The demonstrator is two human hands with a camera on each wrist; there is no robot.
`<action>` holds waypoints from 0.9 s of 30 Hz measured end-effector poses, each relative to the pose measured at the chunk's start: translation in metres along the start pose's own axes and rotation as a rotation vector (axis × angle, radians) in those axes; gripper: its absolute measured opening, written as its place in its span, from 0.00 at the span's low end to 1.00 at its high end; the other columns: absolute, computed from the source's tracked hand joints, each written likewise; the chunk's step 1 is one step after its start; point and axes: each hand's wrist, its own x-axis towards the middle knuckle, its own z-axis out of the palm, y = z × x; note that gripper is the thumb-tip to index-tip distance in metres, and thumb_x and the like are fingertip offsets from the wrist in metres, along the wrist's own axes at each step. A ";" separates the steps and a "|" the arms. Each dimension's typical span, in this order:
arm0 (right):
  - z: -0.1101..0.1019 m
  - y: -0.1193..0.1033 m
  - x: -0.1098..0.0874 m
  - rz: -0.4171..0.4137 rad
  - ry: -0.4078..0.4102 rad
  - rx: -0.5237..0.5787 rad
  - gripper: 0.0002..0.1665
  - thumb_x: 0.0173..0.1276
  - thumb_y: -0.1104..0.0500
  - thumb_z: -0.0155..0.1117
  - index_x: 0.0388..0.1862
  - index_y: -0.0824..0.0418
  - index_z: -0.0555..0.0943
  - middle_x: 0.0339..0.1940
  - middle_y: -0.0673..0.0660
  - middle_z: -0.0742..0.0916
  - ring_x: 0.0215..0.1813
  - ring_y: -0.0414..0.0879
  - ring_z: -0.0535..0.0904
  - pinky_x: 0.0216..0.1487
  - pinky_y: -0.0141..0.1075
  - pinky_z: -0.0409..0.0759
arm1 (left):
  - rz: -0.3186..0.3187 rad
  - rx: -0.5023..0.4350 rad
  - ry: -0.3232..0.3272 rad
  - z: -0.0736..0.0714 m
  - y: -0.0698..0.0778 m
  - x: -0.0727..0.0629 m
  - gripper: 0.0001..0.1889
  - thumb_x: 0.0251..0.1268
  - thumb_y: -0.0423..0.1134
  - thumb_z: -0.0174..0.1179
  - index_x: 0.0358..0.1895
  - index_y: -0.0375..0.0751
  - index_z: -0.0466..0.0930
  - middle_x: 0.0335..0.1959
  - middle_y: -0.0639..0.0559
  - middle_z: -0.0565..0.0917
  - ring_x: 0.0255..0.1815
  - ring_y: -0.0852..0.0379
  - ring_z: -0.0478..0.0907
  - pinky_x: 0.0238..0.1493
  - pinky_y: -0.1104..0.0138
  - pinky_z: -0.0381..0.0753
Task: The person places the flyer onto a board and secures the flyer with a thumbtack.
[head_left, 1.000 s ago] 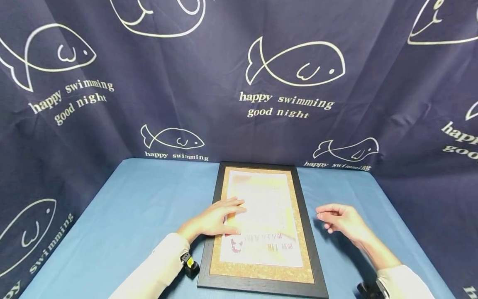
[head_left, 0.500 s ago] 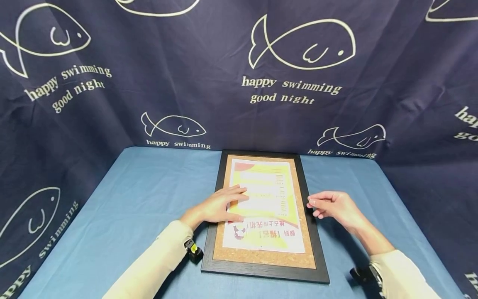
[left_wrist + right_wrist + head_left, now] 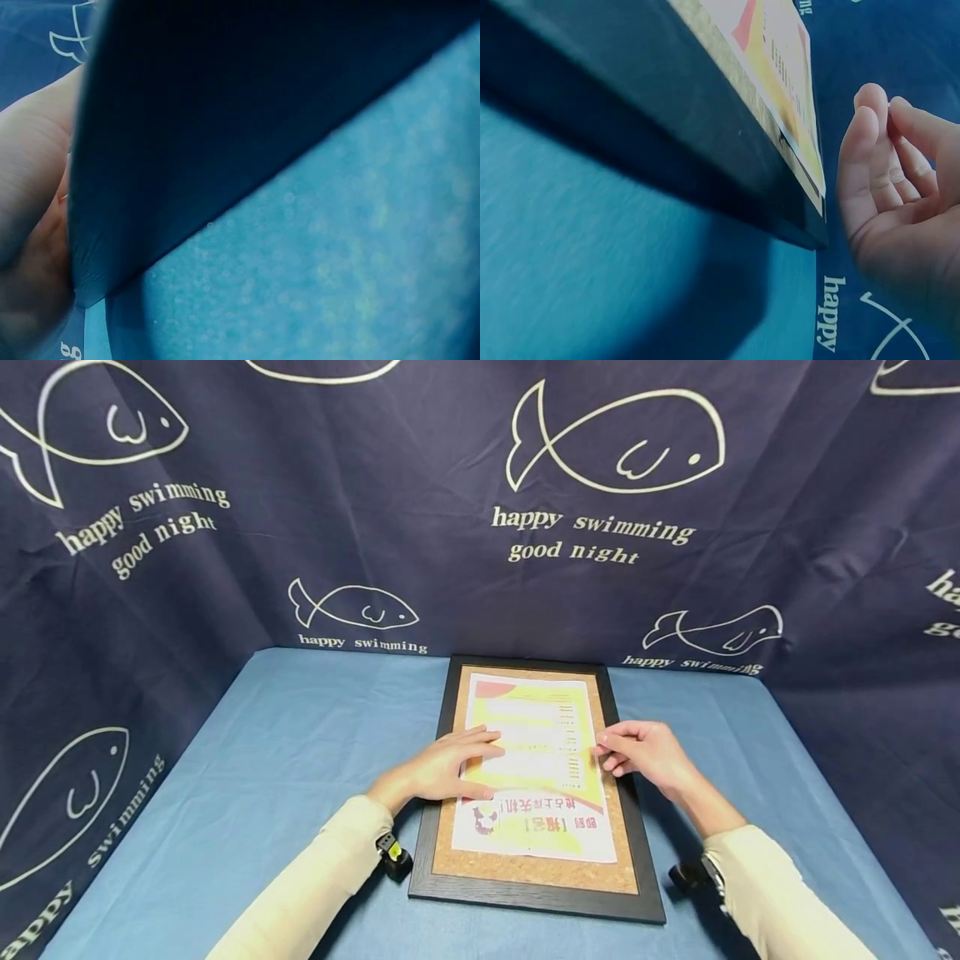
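A printed paper sheet (image 3: 540,827) in yellow, white and red lies on a black-framed corkboard (image 3: 525,870). My left hand (image 3: 450,766) rests on the sheet's left edge with its fingers extended and thumb apart. My right hand (image 3: 648,756) is over the board's right side, its fingertips at the sheet's right edge. In the right wrist view, the thumb and fingertips (image 3: 871,96) pinch a tiny pale object (image 3: 890,107), mostly hidden and too small to identify. The board's dark frame (image 3: 225,112) blocks much of the left wrist view.
The board lies on a blue cloth-covered table (image 3: 330,718), reaching nearly to its back edge. A dark blue curtain (image 3: 450,485) with fish drawings hangs behind and at both sides. A black wrist device (image 3: 397,862) sits on the left cuff, another (image 3: 690,878) on the right.
My right hand has moved left and away from me, from the table beside the board to the sheet's right edge. The left hand stays on the sheet. The head view has tilted down slightly.
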 end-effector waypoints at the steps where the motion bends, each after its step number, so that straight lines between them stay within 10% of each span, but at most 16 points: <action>1: 0.002 -0.001 0.004 0.003 -0.003 0.003 0.24 0.73 0.59 0.65 0.53 0.81 0.78 0.37 0.64 0.89 0.28 0.42 0.84 0.33 0.36 0.86 | 0.000 0.002 0.000 0.000 0.000 0.000 0.35 0.62 0.59 0.67 0.71 0.49 0.73 0.78 0.52 0.62 0.81 0.48 0.48 0.77 0.49 0.48; 27: 0.040 -0.015 0.078 0.106 -0.060 0.067 0.19 0.78 0.62 0.57 0.56 0.79 0.74 0.29 0.59 0.88 0.23 0.41 0.80 0.25 0.33 0.81 | -0.021 -0.028 -0.028 -0.005 0.000 0.000 0.35 0.62 0.59 0.67 0.71 0.50 0.73 0.79 0.55 0.61 0.81 0.53 0.47 0.77 0.52 0.48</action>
